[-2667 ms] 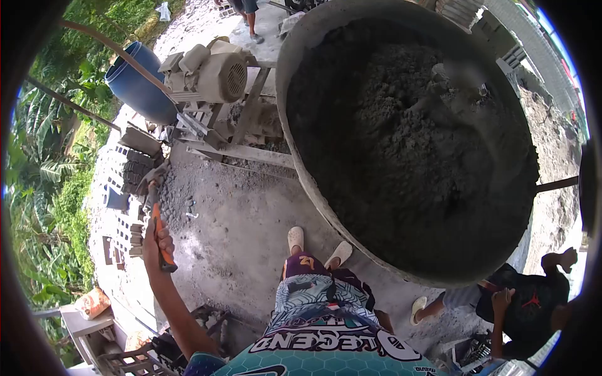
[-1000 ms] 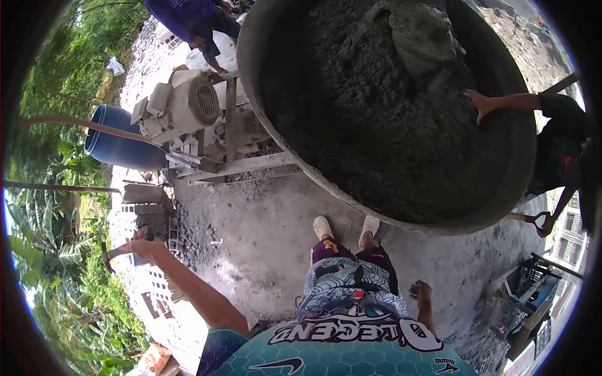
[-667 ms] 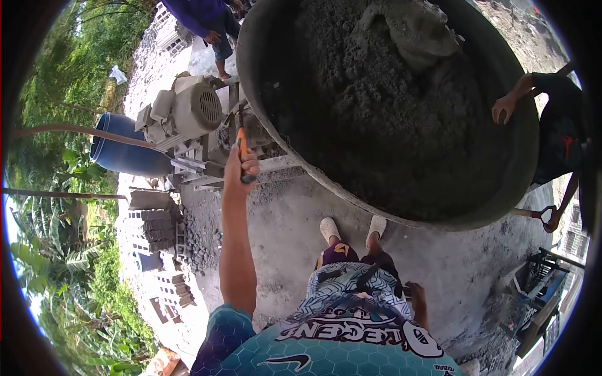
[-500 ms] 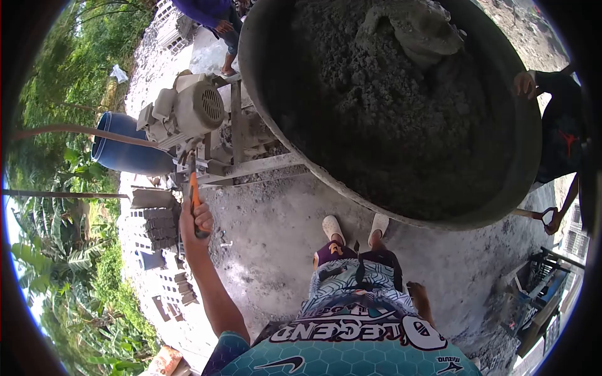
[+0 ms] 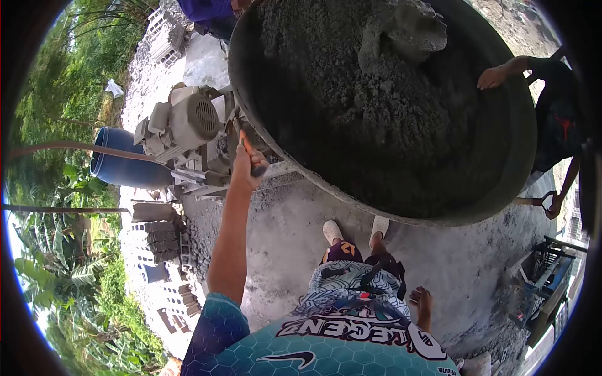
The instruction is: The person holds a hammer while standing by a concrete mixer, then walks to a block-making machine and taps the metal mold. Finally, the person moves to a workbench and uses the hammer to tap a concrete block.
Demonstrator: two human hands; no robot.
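My left hand (image 5: pixel 249 168) is closed around the black-and-orange handle of a hammer (image 5: pixel 245 141). The hammer's head is up beside the outer rim of a large round mixing pan (image 5: pixel 376 220), close to the grey motor (image 5: pixel 202 117); whether it touches the rim I cannot tell. Grey, crumbly mix (image 5: pixel 351 88) lies inside the pan. Down by my right hip, my right hand (image 5: pixel 421 302) holds nothing, with its fingers apart.
A co-worker at the right reaches a hand (image 5: pixel 492 78) over the pan; their other hand is at a shovel handle (image 5: pixel 550 202). Another person in purple (image 5: pixel 210 9) stands top left. A blue barrel (image 5: pixel 128 160), hollow blocks (image 5: pixel 153 241) and a metal frame (image 5: pixel 282 172) are around.
My left hand has carried the hammer rightward and up, from below the motor to the pan's rim. My right hand shows more fully. The right co-worker's upper hand has moved inward over the pan.
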